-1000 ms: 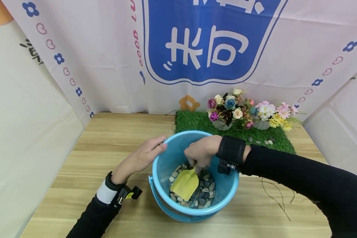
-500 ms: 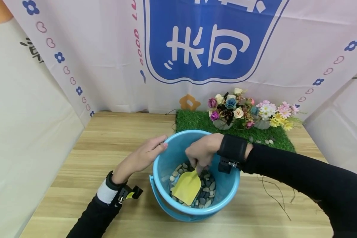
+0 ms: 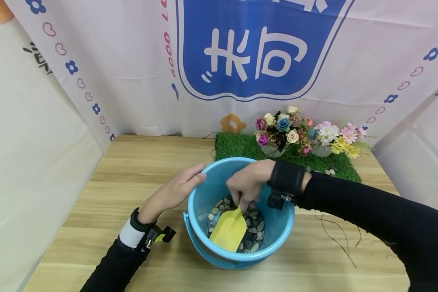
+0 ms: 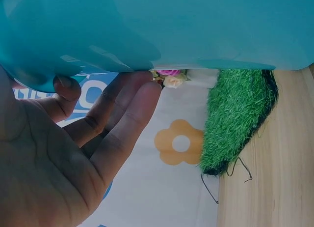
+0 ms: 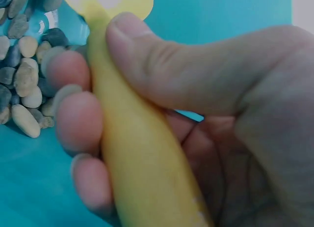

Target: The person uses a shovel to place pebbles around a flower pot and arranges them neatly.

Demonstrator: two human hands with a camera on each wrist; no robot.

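Observation:
A light-blue bucket (image 3: 282, 239) stands on the table with grey and tan pebbles (image 3: 256, 235) over its bottom. My left hand (image 3: 173, 190) holds the bucket's left rim, thumb at the edge; the left wrist view shows its fingers extended against the outer wall. Inside the bucket, my right hand (image 3: 247, 182) grips a yellow toy shovel (image 3: 229, 231) by the handle. Its blade is tilted against the near-left inner wall, over the pebbles. In the right wrist view the thumb lies along the handle (image 5: 140, 158) and the fingers wrap round it. Whether pebbles lie on the blade, I cannot tell.
Behind the bucket lies an artificial grass mat (image 3: 237, 144) with two pots of artificial flowers (image 3: 282, 129) (image 3: 337, 138) and a few loose stones (image 3: 329, 172). The bucket's blue handle (image 3: 198, 247) hangs down in front. Thin dark strands (image 3: 337, 239) lie on the wooden table (image 3: 131, 178).
The shovel's blade has shifted slightly towards the bucket's near side and shows more of its face, covering pebbles there. Both hands keep their hold; the left has barely moved.

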